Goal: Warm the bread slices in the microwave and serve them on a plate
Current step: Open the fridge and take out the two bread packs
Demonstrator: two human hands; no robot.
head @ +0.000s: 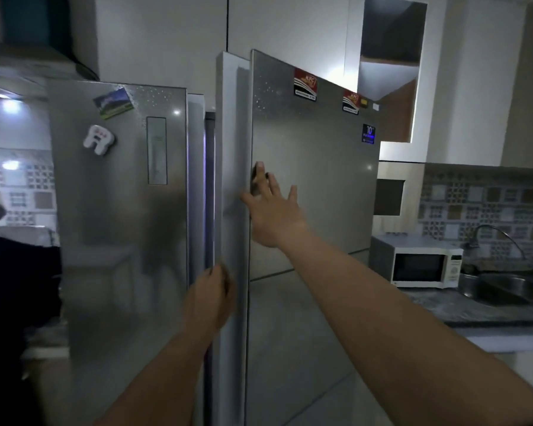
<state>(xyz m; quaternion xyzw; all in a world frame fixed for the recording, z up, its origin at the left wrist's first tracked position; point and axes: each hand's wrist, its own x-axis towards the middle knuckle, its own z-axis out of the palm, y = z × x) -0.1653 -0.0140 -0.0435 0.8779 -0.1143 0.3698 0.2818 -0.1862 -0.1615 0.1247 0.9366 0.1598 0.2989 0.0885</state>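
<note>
Microwave (425,265) horiz., faces cam; L hand (210,299), R hand (274,216) on fridge door (314,155).

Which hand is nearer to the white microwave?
Right. The right hand rests on the fridge door, left of the microwave; the left hand grips that door's edge, lower and farther left.

Fridge door (314,186) ajar, narrow gap (210,179), microwave (425,265) front unobstructed

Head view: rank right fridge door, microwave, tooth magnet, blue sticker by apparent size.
1. right fridge door
2. microwave, farther from the camera, so its true size is unsure
3. tooth magnet
4. blue sticker
</note>
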